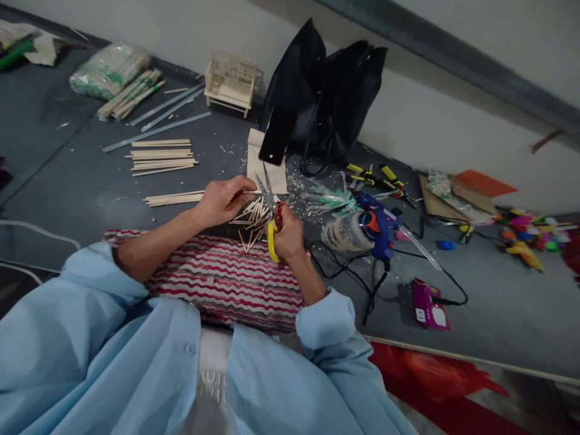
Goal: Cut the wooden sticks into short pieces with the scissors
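My right hand [290, 234] is closed round the yellow and red handles of a pair of scissors [266, 187], whose blades point up and away from me, slightly apart. Pinched in my left hand [223, 200] is a thin wooden stick [256, 192], its end reaching the scissor blades. Below the blades lies a loose heap of short cut sticks [254, 220]. Longer sticks [174, 198] lie to the left of my left hand, and more sticks [161, 158] are laid in rows farther back. Under my forearms is a red-and-white striped cloth [222, 278].
A phone [277, 136] rests on brown paper [267, 176] before a black bag [326, 90]. A small wooden bench model [231, 84] stands at the back. To the right are a blue glue gun [383, 226], a plastic jar [347, 232], black cables and pliers [362, 175].
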Demonstrator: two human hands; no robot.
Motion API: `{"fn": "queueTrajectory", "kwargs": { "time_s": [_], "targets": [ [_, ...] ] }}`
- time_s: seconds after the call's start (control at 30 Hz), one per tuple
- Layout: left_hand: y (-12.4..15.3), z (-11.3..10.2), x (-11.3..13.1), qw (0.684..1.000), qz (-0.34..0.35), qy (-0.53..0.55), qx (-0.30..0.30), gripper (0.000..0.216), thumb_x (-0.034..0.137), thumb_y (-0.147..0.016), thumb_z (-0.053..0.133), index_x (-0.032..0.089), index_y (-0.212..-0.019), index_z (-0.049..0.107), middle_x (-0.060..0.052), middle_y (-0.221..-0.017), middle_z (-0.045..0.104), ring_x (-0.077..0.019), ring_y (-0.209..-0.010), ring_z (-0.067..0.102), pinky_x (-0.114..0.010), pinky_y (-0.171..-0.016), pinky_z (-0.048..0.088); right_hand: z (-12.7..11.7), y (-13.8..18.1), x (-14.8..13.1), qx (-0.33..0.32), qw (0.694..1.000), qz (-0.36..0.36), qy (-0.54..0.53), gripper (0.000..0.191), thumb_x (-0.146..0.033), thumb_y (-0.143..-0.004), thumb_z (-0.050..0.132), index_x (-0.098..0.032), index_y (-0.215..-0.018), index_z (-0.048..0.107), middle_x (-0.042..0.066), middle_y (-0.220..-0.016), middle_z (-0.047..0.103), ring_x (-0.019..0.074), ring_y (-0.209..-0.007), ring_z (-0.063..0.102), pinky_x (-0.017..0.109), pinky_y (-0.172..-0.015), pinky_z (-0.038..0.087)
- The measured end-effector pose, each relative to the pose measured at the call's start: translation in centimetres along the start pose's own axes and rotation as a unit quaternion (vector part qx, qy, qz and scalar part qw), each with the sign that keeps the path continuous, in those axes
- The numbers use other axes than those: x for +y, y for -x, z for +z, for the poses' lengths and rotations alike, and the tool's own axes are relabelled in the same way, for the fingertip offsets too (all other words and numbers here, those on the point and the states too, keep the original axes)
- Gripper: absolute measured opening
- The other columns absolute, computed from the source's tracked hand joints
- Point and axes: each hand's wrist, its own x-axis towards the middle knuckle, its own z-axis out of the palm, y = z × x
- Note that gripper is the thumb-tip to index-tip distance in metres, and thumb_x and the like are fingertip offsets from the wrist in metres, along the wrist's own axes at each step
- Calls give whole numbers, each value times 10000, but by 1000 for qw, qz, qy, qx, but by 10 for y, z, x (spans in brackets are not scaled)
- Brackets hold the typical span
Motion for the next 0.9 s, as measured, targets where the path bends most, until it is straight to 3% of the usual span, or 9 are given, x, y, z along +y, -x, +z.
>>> {"fn": "queueTrajectory", "kwargs": {
  "time_s": [0.2, 0.57, 0.9],
  "targets": [
    [-1, 2, -1, 1000, 20, 16, 16, 256, 318, -953, 459, 145, -946, 648, -56, -851, 707, -131, -769, 656, -212, -698, 469, -1, 0, -1, -4, 1000, 12, 2, 249, -241, -647, 551, -222, -891, 503, 5, -736, 593, 167, -608, 526, 292, -593, 412],
    [-4, -4, 4, 996, 44, 71, -13, 230, 266, -933, 485, 138, -849, 657, -2, -650, 629, -72, -548, 534, -171, -539, 369, -3, -3, 3, -25, 999, -35, 14, 293, -207, -640, 543, -223, -918, 453, -7, -768, 518, 151, -631, 448, 285, -604, 377],
    [-4, -9, 2, 997, 28, 76, -11, 312, 372, -951, 476, 136, -856, 658, -17, -694, 646, -79, -571, 534, -189, -561, 373, -5, 0, -5, -22, 999, -29, 0, 275, -216, -656, 541, -207, -929, 513, 0, -749, 590, 151, -607, 490, 269, -586, 385]
  ]
}}
